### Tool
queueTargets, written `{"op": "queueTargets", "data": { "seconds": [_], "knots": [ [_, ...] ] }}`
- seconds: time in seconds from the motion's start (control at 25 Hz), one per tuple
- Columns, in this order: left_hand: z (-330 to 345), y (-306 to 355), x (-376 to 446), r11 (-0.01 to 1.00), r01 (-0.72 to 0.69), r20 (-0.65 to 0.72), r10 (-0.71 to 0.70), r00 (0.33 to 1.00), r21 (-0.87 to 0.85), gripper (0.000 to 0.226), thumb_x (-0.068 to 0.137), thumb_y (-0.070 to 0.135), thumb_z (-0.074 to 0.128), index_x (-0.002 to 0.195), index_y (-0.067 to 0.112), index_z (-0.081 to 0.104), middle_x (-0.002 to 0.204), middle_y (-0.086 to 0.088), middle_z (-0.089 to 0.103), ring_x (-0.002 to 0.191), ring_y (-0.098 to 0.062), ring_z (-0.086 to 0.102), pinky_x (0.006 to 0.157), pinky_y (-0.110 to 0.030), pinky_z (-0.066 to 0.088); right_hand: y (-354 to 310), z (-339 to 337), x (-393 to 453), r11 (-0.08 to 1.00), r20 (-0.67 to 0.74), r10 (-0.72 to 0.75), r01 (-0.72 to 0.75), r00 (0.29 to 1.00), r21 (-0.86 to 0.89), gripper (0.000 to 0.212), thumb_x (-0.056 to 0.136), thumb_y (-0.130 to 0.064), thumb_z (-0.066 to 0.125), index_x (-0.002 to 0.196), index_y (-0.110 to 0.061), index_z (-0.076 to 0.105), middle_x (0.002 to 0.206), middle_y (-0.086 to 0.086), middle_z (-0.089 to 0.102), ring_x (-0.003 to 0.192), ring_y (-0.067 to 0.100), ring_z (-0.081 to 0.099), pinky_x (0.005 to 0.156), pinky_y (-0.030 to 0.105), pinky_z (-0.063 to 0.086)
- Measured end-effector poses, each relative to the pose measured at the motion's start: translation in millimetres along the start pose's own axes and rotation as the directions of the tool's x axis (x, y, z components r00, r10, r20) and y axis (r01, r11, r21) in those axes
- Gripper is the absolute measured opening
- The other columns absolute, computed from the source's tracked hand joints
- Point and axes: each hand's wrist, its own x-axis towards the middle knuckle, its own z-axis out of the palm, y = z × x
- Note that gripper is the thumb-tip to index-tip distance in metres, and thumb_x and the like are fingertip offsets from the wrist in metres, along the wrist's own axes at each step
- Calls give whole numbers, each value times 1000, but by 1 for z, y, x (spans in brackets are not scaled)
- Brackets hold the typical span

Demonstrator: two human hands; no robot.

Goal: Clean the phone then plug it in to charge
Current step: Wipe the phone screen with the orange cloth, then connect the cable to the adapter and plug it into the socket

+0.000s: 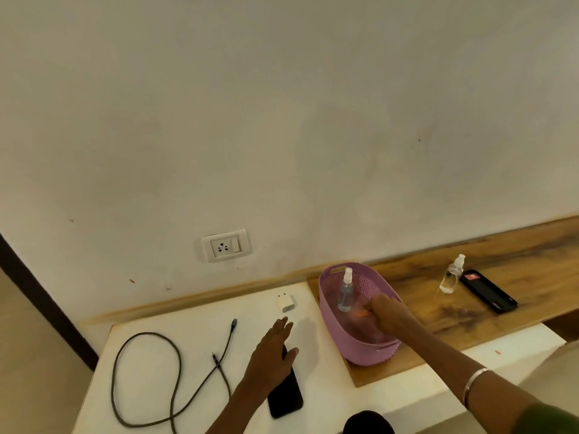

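Note:
A black phone (285,397) lies flat on the white table (194,386). My left hand (273,355) rests palm down on its far end, fingers spread. My right hand (387,316) reaches down inside the purple basket (366,349); its fingers are on something orange at the bottom, blurred, and I cannot tell if they grip it. A small clear spray bottle (345,294) stands in the basket beside that hand. A dark charging cable (147,380) lies looped on the table's left part. A white charger adapter (285,303) sits near the wall, below the wall socket (226,245).
A wooden shelf (517,264) runs along the wall to the right, carrying a second clear spray bottle (452,275) and a black phone case (488,291). The basket stands on a wooden board (416,349). A dark round object (368,422) shows at the bottom edge.

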Motion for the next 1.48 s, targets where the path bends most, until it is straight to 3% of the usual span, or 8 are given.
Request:
{"op": "queueTargets", "data": {
  "seconds": [0.16, 0.28, 0.4, 0.72, 0.88, 1.04, 1.32, 1.48],
  "knots": [
    [19, -4, 2, 1000, -10, 50, 10, 999, 14, 62, 101, 38, 48, 156, 30, 22, 165, 14, 13, 153, -5, 9, 121, -27, 14, -3, 14, 15, 988, 77, 83, -92, 994, 126, 22, 90, -23, 58, 109, -17, 64, 106, 3, 66, 99, 21, 63, 82, 22, 47],
    [23, -12, 3, 1000, 6, 61, -8, 998, 30, 60, 102, 36, 47, 156, 30, 23, 165, 13, 15, 153, -6, 9, 122, -29, 15, -10, 31, 22, 950, 115, 103, -132, 988, 282, 26, 91, -24, 58, 116, -17, 59, 112, 4, 63, 103, 23, 62, 95, 32, 52],
    [23, -18, 3, 998, 27, 53, -30, 998, 59, 59, 103, 36, 45, 156, 29, 21, 165, 12, 15, 153, -6, 9, 122, -31, 16, -13, 36, 24, 841, 204, 266, -330, 942, 429, 20, 92, -15, 59, 111, -12, 55, 104, 10, 66, 96, 25, 65, 93, 35, 55],
    [26, -12, 8, 999, 18, 44, -20, 999, 52, 65, 103, 41, 43, 158, 26, 12, 166, 11, 10, 153, -8, 8, 122, -31, 19, -11, 35, 29, 652, 391, 415, -569, 821, 502, 25, 92, -15, 61, 115, -6, 55, 103, 11, 65, 96, 22, 65, 98, 35, 52],
    [16, -13, 11, 998, 4, 32, -6, 999, 64, 64, 103, 40, 43, 158, 27, 13, 166, 11, 11, 153, -7, 8, 121, -29, 19, -6, 37, 26, 746, 352, 297, -446, 887, 494, 39, 93, -16, 59, 130, -8, 51, 114, 8, 63, 105, 24, 62, 99, 34, 51],
    [-3, -19, 7, 997, 16, -12, -15, 1000, 75, 63, 103, 37, 45, 158, 26, 16, 165, 10, 12, 153, -8, 9, 121, -27, 17, -4, 25, 15, 979, 23, 67, -70, 997, 190, 26, 96, -17, 53, 120, -19, 62, 109, -1, 70, 93, 14, 66, 81, 18, 52],
    [-42, -32, -15, 994, 17, -85, -8, 996, 107, 61, 104, 34, 45, 157, 21, 18, 165, 7, 15, 154, -11, 8, 122, -23, 11, -56, -9, 1, 984, -297, -105, 143, 949, 107, 17, 92, -16, 59, 104, -23, 68, 90, -5, 73, 71, 8, 64, 63, 19, 55],
    [-60, -50, -26, 993, 63, -127, -51, 991, 96, 62, 103, 36, 45, 157, 24, 18, 165, 9, 14, 154, -9, 9, 122, -31, 21, -103, -8, 9, 977, -321, -176, 205, 930, 58, 25, 93, -9, 49, 115, -18, 58, 86, 1, 69, 75, 17, 66, 80, 41, 57]
  ]
}}
